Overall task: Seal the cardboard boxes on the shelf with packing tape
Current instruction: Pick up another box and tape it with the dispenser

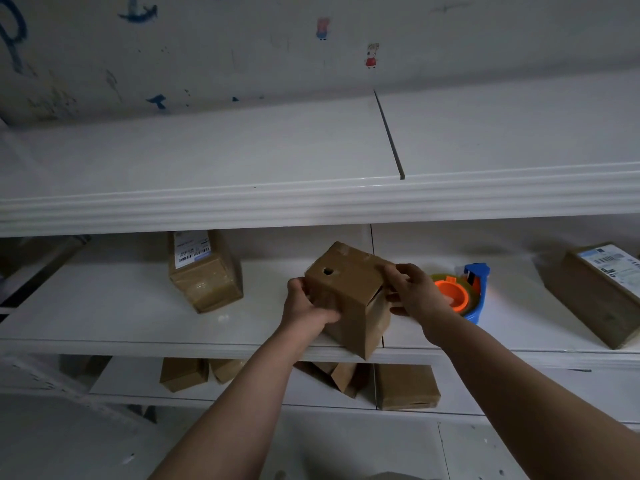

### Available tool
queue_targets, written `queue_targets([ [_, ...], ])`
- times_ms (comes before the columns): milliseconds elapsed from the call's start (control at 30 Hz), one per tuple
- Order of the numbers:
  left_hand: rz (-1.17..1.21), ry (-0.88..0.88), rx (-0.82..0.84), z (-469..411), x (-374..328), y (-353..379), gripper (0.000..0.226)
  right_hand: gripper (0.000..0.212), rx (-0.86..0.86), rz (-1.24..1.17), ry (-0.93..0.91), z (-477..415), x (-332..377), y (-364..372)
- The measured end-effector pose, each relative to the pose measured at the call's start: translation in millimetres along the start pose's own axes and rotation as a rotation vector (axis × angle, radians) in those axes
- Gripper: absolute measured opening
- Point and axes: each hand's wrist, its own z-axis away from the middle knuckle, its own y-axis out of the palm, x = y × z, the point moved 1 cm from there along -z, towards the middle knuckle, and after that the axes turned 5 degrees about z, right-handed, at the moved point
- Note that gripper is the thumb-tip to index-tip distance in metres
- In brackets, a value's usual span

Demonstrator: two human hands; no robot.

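We hold the tilted cardboard box [346, 289] at the shelf [121, 306] edge; our left hand [304, 303] curls round its left side; our right hand [412, 292] pinches its flap; the tape dispenser [453, 294] lies just beyond our right fingers.

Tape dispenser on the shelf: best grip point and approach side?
Probably grip the tape dispenser by its blue near end, from the front right. It lies flat, orange hub up; the right hand and held box block its left; the cutter end points away.
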Motion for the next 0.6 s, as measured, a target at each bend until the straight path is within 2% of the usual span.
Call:
queue_targets([
  [267,-0.044,0.041,-0.016,-0.9,5.8,1.7,0.064,0.029,0.051,-0.038,0.023,1.9,0.6,-4.8],
  [500,-0.037,0.037,-0.037,-6.7,8.0,5.4,0.064,0.04,0.09,-0.038,0.036,3.6,-0.7,-4.7],
  [600,-0.063,0.037,-0.078,-7.7,9.5,6.1,0.056,0.038,0.1,-0.103,0.071,4.5,-2.5,-6.3],
])
